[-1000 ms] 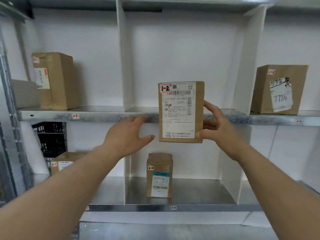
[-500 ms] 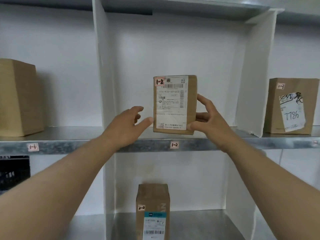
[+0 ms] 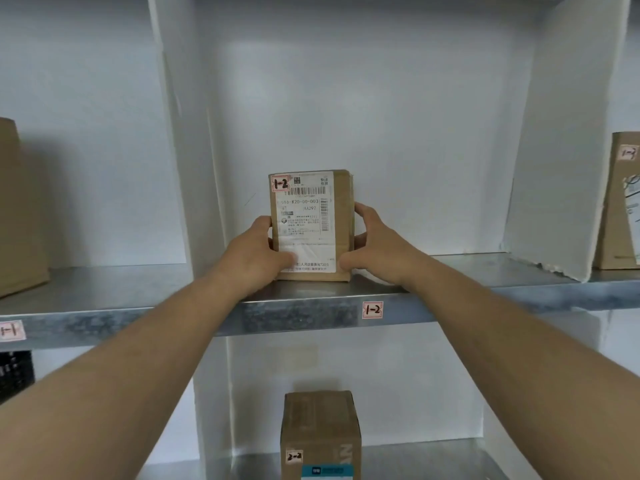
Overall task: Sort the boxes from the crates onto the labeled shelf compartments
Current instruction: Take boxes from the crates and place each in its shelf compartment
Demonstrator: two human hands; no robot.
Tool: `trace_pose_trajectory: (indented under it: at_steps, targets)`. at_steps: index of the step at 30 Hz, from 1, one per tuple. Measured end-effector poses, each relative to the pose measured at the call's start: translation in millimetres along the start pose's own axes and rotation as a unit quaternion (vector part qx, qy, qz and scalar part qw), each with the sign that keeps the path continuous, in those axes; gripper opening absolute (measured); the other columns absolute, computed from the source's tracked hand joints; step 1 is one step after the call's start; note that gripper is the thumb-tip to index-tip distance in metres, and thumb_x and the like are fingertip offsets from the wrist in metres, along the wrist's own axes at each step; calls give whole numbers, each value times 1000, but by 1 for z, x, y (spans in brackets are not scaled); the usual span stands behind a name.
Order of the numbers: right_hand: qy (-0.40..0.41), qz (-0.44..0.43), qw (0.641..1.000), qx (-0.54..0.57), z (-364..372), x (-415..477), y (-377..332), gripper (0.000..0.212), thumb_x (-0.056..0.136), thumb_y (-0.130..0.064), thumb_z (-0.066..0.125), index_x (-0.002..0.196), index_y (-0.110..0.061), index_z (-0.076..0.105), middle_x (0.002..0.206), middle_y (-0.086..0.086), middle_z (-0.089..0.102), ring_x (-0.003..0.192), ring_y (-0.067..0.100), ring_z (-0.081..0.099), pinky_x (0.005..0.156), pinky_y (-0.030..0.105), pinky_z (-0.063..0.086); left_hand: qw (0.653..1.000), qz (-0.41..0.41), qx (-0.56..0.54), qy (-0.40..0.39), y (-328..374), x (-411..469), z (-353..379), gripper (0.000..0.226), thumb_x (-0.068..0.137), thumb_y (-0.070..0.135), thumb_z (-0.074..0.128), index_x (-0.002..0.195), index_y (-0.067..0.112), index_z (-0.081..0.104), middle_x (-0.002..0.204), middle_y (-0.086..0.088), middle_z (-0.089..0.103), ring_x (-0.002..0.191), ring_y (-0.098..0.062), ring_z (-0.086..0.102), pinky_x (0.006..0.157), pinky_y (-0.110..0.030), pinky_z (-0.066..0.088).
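A brown cardboard box (image 3: 311, 216) with a white shipping label and a red-edged "1-2" tag stands upright on the upper metal shelf (image 3: 467, 275), inside the middle compartment. That compartment's front edge carries a "1-2" label (image 3: 372, 309). My left hand (image 3: 256, 254) grips the box's lower left side, thumb across its front. The box's right side sits in the grip of my right hand (image 3: 374, 247), fingers behind it and thumb at the lower front corner.
White dividers (image 3: 180, 140) (image 3: 561, 150) wall the compartment on both sides. A box tagged "1-3" (image 3: 620, 202) stands to the right, another brown box (image 3: 17, 209) to the left above a "1-1" label (image 3: 10, 330). Below stands a box tagged "2-2" (image 3: 320, 434).
The box went from in front of the shelf edge into the 1-2 compartment and now rests on the shelf. My left hand, open and apart before, now grips its left side.
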State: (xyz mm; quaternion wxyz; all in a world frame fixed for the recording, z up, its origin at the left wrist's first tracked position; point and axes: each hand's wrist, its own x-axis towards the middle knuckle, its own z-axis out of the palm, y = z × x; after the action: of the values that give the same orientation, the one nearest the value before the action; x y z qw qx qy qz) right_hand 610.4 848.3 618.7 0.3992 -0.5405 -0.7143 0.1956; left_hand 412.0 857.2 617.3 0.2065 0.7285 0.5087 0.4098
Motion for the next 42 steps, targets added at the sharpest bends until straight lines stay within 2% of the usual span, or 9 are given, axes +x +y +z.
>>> trace_pose_trajectory:
  at_steps: [3, 9, 15, 18, 22, 27, 32, 36, 42]
  targets:
    - [-2, 5, 1000, -11, 0, 3, 3, 102, 76, -15, 75, 151, -32, 8, 115, 5, 62, 102, 19, 61, 90, 31, 48, 1000, -5, 15, 2, -3, 2, 1, 53, 87, 17, 67, 132, 26, 40, 111, 5, 61, 100, -19, 62, 93, -41, 52]
    - [-8, 12, 1000, -20, 0, 2, 2, 102, 75, -16, 76, 151, -29, 10, 122, 5, 59, 106, 19, 59, 95, 34, 48, 1000, -10, 23, 10, -1, 0, 0, 56, 85, 18, 68, 133, 26, 40, 108, 7, 61, 93, -15, 60, 84, -31, 51]
    - [-17, 38, 998, -47, 0, -7, -2, 104, 77, -17, 73, 154, -23, 3, 144, 8, 45, 125, 24, 49, 100, 32, 42, 999, -14, 49, 11, 8, -15, 0, 67, 88, 19, 66, 143, 23, 29, 107, 5, 57, 78, -6, 55, 60, -20, 44]
    - [-3, 38, 998, -58, -3, -20, -7, 103, 79, -17, 73, 155, -19, 2, 152, 8, 33, 134, 23, 39, 99, 28, 37, 998, -13, 59, 31, 15, -30, -1, 75, 87, 20, 68, 147, 20, 23, 122, -1, 55, 87, -11, 53, 72, -25, 48]
    - [38, 12, 996, -74, -9, -47, -17, 100, 76, -19, 77, 153, -20, 12, 153, 8, 30, 139, 22, 34, 107, 33, 35, 992, 10, 114, 53, 22, -54, -5, 71, 87, 30, 67, 145, 21, 27, 137, -6, 48, 109, -20, 51, 83, -29, 40]
    - [84, -46, 989, -113, -10, -95, -29, 76, 81, -19, 70, 146, -23, 31, 144, 5, 38, 126, 18, 45, 90, 25, 38, 978, 30, 194, 75, 29, -100, -13, 73, 88, 42, 63, 148, 21, 28, 148, -5, 36, 132, -24, 39, 104, -38, 37]
    - [93, -97, 966, -222, 2, -152, -39, 52, 86, -23, 61, 136, -26, 47, 133, 0, 45, 120, 15, 48, 94, 36, 45, 944, 56, 305, 112, 31, -161, -13, 63, 88, 47, 57, 142, 20, 39, 142, -5, 43, 128, -25, 40, 98, -38, 40]
    - [57, -126, 944, -299, 28, -190, -35, 52, 89, -30, 57, 139, -27, 44, 139, -2, 43, 125, 17, 43, 93, 32, 41, 933, 52, 339, 107, 15, -213, -4, 61, 88, 50, 54, 140, 21, 42, 142, -4, 45, 128, -25, 41, 99, -37, 39]
    - [-41, -128, 944, -300, 95, -241, -18, 52, 89, -30, 56, 139, -27, 43, 137, -1, 43, 124, 18, 42, 85, 31, 38, 931, -27, 359, 60, -39, -296, 9, 64, 89, 54, 52, 142, 20, 40, 142, -5, 45, 127, -26, 44, 100, -41, 39]
